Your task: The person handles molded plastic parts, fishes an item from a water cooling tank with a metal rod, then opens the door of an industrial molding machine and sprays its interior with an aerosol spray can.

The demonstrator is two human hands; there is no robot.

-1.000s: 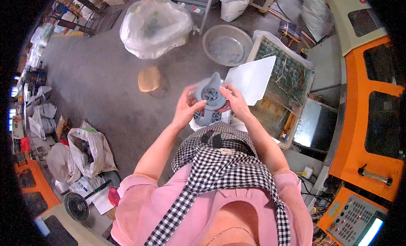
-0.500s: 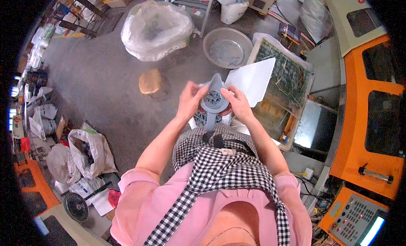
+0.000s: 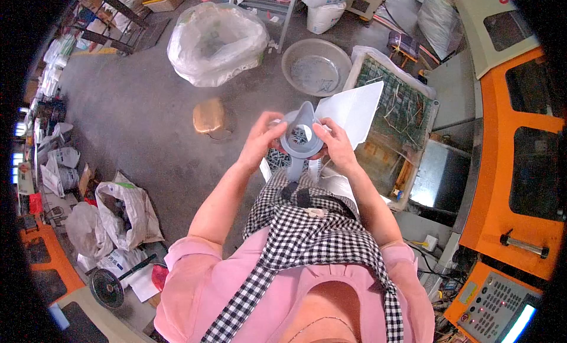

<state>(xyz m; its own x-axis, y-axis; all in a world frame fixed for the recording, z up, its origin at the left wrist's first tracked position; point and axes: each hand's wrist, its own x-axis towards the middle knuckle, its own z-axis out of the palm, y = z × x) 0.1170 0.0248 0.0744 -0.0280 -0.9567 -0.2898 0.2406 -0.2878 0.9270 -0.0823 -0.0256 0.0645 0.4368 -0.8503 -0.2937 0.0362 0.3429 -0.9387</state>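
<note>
Grey spouted piece (image 3: 301, 152) held, not set down
Left hand (image 3: 264, 141) and right hand (image 3: 335, 143) grasp its sides; what work remains is hard to tell.

1. Workshop, factory-floor type.
2. Main clue: big orange mach. (image 3: 490, 183) w/ dark windows + bar handle (image 3: 524, 246).
3. Ctrl panel (image 3: 493, 299) at near end of orange mach.: rows of btns, lit display (image 3: 518, 326).
4. Similar orange unit (image 3: 62, 251) across floor fr. orange mach.
5. Bare grey floor (image 3: 136, 118), L of orange mach.
6. Bulk storage: open white sack (image 3: 150, 219) opp. orange mach.; lg. clear plastic bag (image 3: 192, 62) + round basin (image 3: 316, 80) also L of it.
</note>
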